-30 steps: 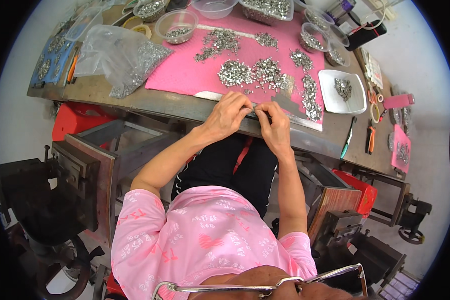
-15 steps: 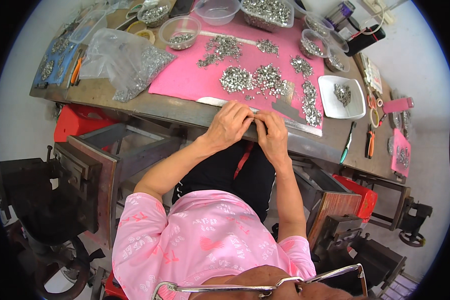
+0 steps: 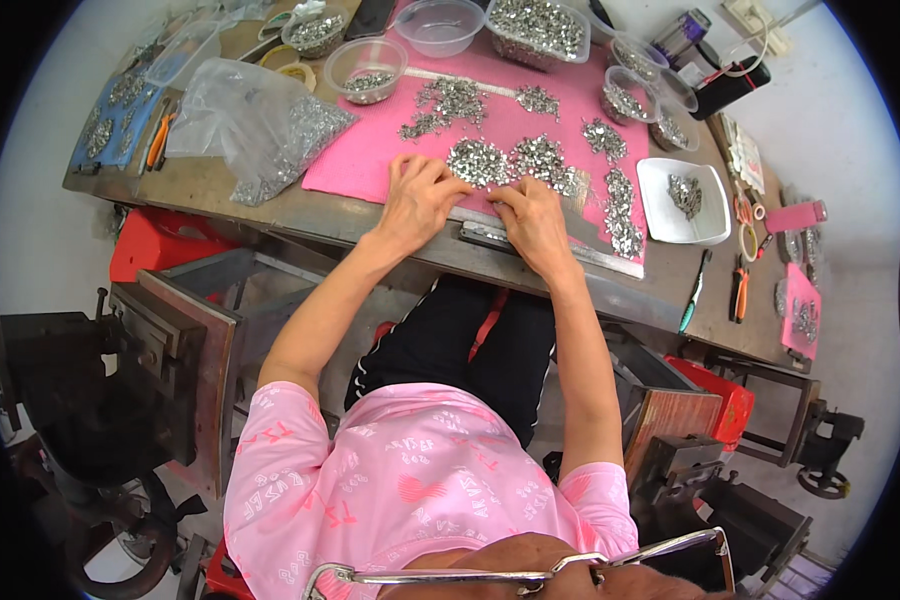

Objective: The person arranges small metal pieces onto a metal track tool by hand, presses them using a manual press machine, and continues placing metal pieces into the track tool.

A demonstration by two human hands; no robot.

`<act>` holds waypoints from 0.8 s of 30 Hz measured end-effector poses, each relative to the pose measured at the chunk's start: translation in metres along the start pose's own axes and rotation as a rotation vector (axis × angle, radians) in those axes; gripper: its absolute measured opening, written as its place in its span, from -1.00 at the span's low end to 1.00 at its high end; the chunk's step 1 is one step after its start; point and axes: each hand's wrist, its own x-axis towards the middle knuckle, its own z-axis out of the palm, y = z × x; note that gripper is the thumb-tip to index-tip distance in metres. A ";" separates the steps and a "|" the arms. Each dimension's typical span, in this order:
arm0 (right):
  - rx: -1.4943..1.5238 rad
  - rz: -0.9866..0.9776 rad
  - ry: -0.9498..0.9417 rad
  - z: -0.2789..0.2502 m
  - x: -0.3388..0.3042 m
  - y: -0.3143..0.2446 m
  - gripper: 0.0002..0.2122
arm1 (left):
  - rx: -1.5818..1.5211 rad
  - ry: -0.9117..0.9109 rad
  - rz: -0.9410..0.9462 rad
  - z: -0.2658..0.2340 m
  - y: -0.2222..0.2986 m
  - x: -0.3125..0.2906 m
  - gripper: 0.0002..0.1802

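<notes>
And there were both hands, up over the near edge of the pink cloth (image 3: 335, 172) in the upper middle of the frame, fingertips turned in toward each other! The left hand (image 3: 416, 203) had its thumb and fingers drawn narrow at the lower edge of one heap of silver pieces (image 3: 477, 162); the right hand (image 3: 533, 222) came in just beside it, fingers bent and close together below a second heap (image 3: 540, 162) — whether either one pinched a piece, I could not tell. Right below the fingertips lay the slim dark bar (image 3: 482, 234), at the front of the worktop (image 3: 760, 312), bright bits along it and its right end hidden by the right hand. A long strip of pieces (image 3: 622, 213) ran down the cloth's right side, and beyond it sat the white tray (image 3: 712, 222) with a small pile inside. Further right lay a toothbrush (image 3: 696, 292) and orange-handled pliers (image 3: 739, 290) — and over at upper left, the clear plastic bag (image 3: 232, 115) slumped, silver bits filling its lower right part.
</notes>
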 end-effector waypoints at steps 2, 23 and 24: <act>-0.067 -0.069 -0.008 0.003 0.001 0.004 -0.91 | 0.009 -0.006 0.037 -0.002 -0.006 0.004 -0.87; -0.061 -0.027 -0.042 -0.001 -0.003 0.014 -0.90 | -0.093 -0.014 0.063 0.010 -0.009 0.007 -0.91; -0.061 -0.029 -0.042 -0.001 -0.003 0.015 -0.90 | -0.154 -0.017 0.029 0.009 -0.009 0.008 -0.91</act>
